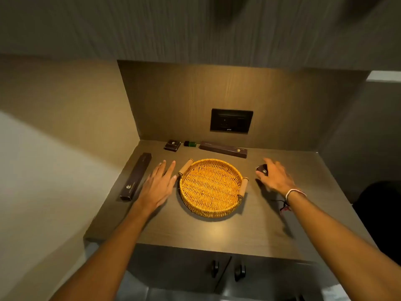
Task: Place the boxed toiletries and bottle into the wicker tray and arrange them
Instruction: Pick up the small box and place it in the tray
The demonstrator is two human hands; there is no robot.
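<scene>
A round wicker tray (pixel 211 210) with two wooden handles sits empty in the middle of the brown counter. My left hand (pixel 159 184) hovers flat, fingers apart, just left of the tray. My right hand (pixel 276 178) curls over a small dark box (pixel 261 170) right of the tray, fingers touching it. A long dark box (pixel 136 177) lies along the left edge. At the back lie a small square dark box (pixel 172 145), a small green bottle (pixel 191 144) on its side and another long dark box (pixel 223 149).
A black wall socket (pixel 231 120) is set in the back panel. Walls close the counter (pixel 217 233) on the left and back. Two cabinet door handles (pixel 226 269) sit below the front edge. A dark shape stands at the right.
</scene>
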